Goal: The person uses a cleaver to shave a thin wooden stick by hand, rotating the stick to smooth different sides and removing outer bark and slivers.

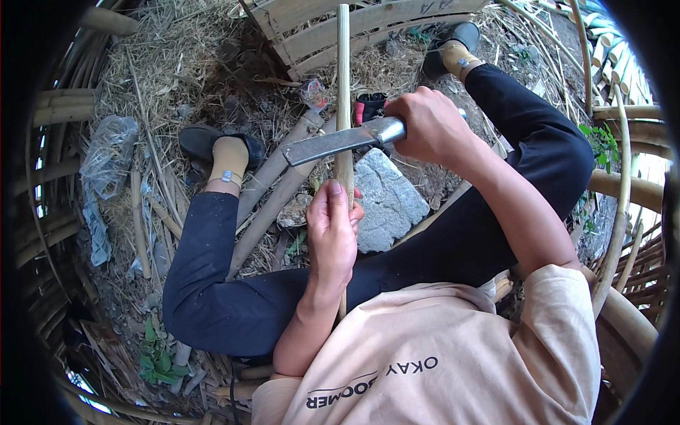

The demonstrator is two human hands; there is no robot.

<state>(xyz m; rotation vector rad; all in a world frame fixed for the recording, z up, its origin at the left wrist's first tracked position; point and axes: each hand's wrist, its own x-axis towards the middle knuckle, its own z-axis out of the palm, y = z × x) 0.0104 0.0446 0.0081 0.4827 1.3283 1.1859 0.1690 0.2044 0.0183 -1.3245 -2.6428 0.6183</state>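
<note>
My left hand (334,230) is closed round a long, pale wooden stick (343,78) that runs from near my waist up and away from me. In my right hand (428,127) is the handle of a broad-bladed knife (329,146), gripped with the fingers wrapped round it. The blade points left and crosses over the stick, above my left hand; whether its edge bites into the wood I cannot tell. Below the blade, to the right of the stick, lies a grey stone block (388,198).
A slatted wooden crate (382,28) stands at the far side. Bamboo poles (273,188) lie between my legs, near a red and black object (370,108). Crumpled clear plastic (108,152) is at the left. Bamboo rails (630,188) curve along the right; straw covers the ground.
</note>
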